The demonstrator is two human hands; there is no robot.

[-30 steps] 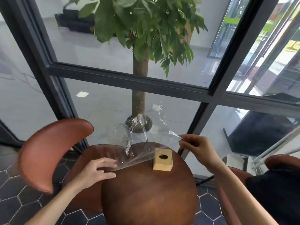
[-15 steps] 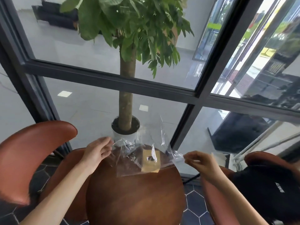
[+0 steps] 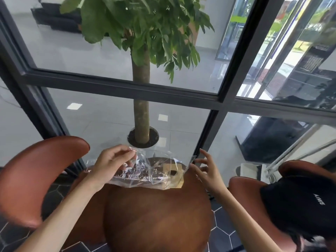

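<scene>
A sheet of clear plastic film (image 3: pixel 145 171) is draped over a small tan wooden box (image 3: pixel 172 176) at the far edge of a round brown wooden table (image 3: pixel 156 215). My left hand (image 3: pixel 112 164) pinches the film's upper left edge, its fingers curled round the crinkled plastic. At the film's right end, my right hand (image 3: pixel 205 170) has its fingers spread and straight, their tips touching the film's corner. Seen through the film, the box shows a dark oval hole in its top.
A brown leather chair (image 3: pixel 36 175) stands left of the table; another at the right (image 3: pixel 254 197) carries a black cap (image 3: pixel 305 204). Just beyond the table is a dark-framed glass wall (image 3: pixel 127 86), and behind it a potted tree (image 3: pixel 141 110).
The film has been pulled down over the box. My left hand stayed on the film's left edge; my right hand loosened its pinch and its fingers spread.
</scene>
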